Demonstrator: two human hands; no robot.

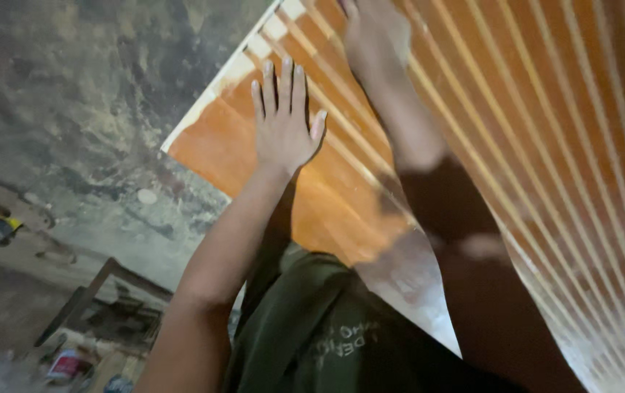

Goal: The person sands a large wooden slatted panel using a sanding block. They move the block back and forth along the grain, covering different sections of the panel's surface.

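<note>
Both hands are pressing against an orange wooden panel (531, 145) ribbed with pale strips, leaning over a rough, stained concrete wall (72, 109). The left hand (283, 120) is lying flat, fingers spread, grip released. The right hand (374, 33) is resting higher, partly cropped; its grip cannot be told. Clutter is sitting on the floor (6, 320) below.
</note>
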